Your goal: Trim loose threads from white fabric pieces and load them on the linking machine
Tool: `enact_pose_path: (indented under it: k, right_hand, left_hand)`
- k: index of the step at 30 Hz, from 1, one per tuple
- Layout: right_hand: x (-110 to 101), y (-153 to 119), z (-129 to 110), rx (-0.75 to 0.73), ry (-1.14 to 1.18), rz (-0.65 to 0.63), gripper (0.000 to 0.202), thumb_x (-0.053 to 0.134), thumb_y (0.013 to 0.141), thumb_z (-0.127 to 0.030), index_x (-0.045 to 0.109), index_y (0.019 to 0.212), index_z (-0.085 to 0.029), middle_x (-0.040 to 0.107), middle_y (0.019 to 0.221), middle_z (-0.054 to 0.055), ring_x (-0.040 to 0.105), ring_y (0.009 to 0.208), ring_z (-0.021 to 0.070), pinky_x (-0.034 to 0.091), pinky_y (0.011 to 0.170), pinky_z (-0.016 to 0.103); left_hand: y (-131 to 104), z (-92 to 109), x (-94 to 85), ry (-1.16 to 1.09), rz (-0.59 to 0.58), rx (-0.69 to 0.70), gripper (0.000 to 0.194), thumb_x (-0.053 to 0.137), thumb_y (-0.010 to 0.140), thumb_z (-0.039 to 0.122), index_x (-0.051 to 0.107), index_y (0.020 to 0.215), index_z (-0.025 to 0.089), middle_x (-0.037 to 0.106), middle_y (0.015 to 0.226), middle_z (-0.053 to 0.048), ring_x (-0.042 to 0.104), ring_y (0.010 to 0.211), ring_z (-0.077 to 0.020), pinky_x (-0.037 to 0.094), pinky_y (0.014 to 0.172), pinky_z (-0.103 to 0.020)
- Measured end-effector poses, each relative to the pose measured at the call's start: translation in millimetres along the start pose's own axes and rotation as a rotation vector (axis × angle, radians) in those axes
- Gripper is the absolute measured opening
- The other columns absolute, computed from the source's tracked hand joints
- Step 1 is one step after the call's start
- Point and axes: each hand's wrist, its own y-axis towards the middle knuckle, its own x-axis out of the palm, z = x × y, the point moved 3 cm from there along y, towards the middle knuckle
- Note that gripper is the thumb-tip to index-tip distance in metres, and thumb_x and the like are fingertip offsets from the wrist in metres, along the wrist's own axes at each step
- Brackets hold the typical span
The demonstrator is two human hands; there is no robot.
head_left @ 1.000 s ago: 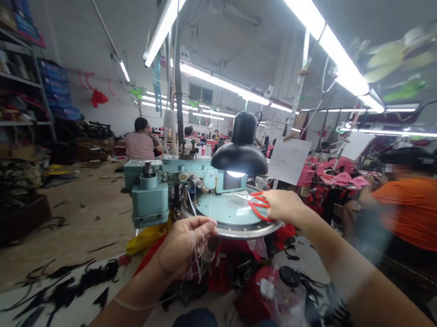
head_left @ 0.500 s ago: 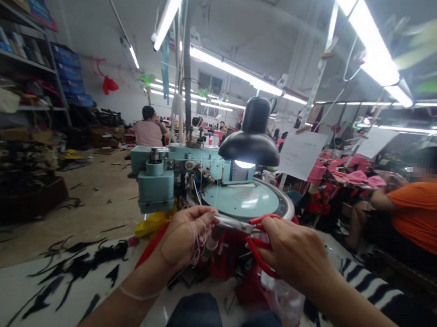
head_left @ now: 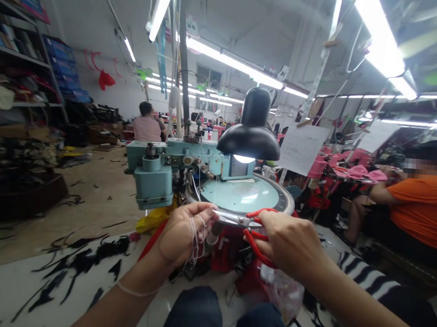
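Observation:
My left hand [head_left: 188, 231] is closed in a pinch on thread, with pale pink strands [head_left: 198, 242] looped round its fingers and hanging below them. A strand also circles the left wrist. My right hand [head_left: 288, 242] grips red-handled scissors [head_left: 241, 218], its fingers in the handle loops. The slightly parted blades point left, and their tips reach the pinched fingertips of my left hand. Whether a strand lies between the blades is too small to tell. Just beyond both hands stands a teal machine [head_left: 152, 178] with a round dial plate [head_left: 239, 194].
A black lamp [head_left: 250, 136] hangs low over the dial plate. Dark fabric scraps [head_left: 77, 268] lie on the white surface at left. A clear plastic bag [head_left: 286, 292] hangs below my right hand. One person in orange [head_left: 422, 210] sits at right; another [head_left: 148, 125] sits farther back.
The scissor blades have turned slightly and now show a narrow gap. Both hands stay close together in nearly the same place. The camera view has shifted a little.

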Motion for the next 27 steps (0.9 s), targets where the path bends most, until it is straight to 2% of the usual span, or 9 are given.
enact_pose_path:
  k: [5, 13, 19, 27]
  right_hand:
    - [-4.0, -0.3, -0.4, 0.000, -0.018, -0.002, 0.039, 0.055, 0.092, -0.053, 0.067, 0.100, -0.017, 0.072, 0.081, 0.007, 0.066, 0.066, 0.0180, 0.030, 0.055, 0.027]
    - [-6.0, -2.0, -0.1, 0.000, -0.041, -0.005, 0.038, 0.053, 0.093, -0.052, 0.067, 0.098, -0.017, 0.072, 0.077, 0.006, 0.066, 0.063, 0.0178, 0.027, 0.053, 0.027]
    - [-5.6, -2.1, -1.7, 0.024, -0.058, -0.035, 0.034, 0.057, 0.092, -0.050, 0.066, 0.094, -0.018, 0.072, 0.076, 0.005, 0.067, 0.062, 0.0189, 0.024, 0.052, 0.028]
    - [-5.6, -1.5, -3.5, 0.047, -0.024, -0.122, 0.027, 0.059, 0.091, -0.045, 0.067, 0.091, -0.019, 0.074, 0.079, 0.006, 0.070, 0.067, 0.0215, 0.023, 0.053, 0.029]
  left_hand:
    - [-1.9, 1.3, 1.8, 0.024, 0.006, 0.004, 0.046, 0.089, 0.051, 0.034, 0.066, 0.083, 0.010, 0.062, 0.057, 0.002, 0.041, 0.038, -0.0019, 0.031, 0.036, -0.014]
    - [-5.3, 0.6, 3.9, 0.058, 0.028, 0.064, 0.042, 0.085, 0.057, 0.035, 0.067, 0.086, 0.011, 0.065, 0.063, 0.000, 0.041, 0.037, -0.0020, 0.029, 0.035, -0.014]
    - [-5.9, 0.8, 5.7, 0.045, 0.041, 0.058, 0.043, 0.086, 0.056, 0.036, 0.066, 0.086, 0.011, 0.065, 0.063, 0.000, 0.042, 0.038, -0.0027, 0.033, 0.037, -0.016]
    - [-4.4, 0.2, 4.2, 0.019, 0.005, 0.057, 0.043, 0.088, 0.055, 0.036, 0.066, 0.081, 0.010, 0.065, 0.066, -0.001, 0.043, 0.039, -0.0020, 0.031, 0.036, -0.014]
